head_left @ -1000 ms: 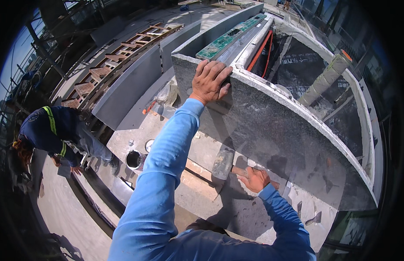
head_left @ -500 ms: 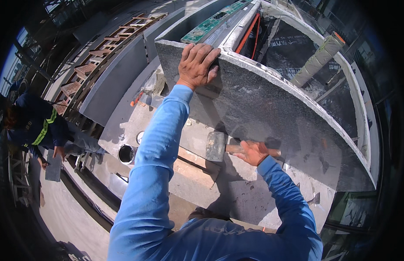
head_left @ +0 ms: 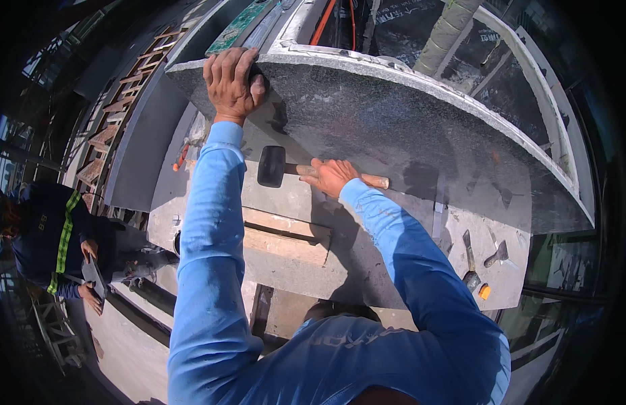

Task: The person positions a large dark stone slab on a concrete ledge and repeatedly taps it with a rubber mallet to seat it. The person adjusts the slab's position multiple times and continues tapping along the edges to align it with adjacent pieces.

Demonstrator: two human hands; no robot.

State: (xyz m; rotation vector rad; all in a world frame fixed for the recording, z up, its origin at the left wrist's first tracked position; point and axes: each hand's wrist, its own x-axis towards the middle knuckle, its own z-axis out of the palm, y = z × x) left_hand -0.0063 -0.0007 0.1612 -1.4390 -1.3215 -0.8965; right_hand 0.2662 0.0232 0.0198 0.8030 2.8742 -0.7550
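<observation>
My left hand (head_left: 233,84) is closed over the top edge of a dark grey stone slab (head_left: 394,121), near its left corner. The slab stands on edge, and its top edge curves down to the right. In my right hand (head_left: 332,177) is a mallet (head_left: 272,167) with a black head and a wooden handle, gripped around the middle of the handle. The mallet lies level in front of the slab's face, its head to the left. Whether it touches the slab, I cannot tell.
Behind the slab are a green level (head_left: 239,28) and a light-coloured frame with a wrapped post (head_left: 446,37). A slotted wooden piece (head_left: 286,236) lies below the mallet. Scrapers (head_left: 497,254) lie at right. At far left a co-worker (head_left: 53,236) holds a grey plate (head_left: 94,278).
The view has shifted, moving the slab leftward in the picture. The mallet has come up closer to the slab's face. My left hand keeps its place on the edge. The co-worker's plate has tilted.
</observation>
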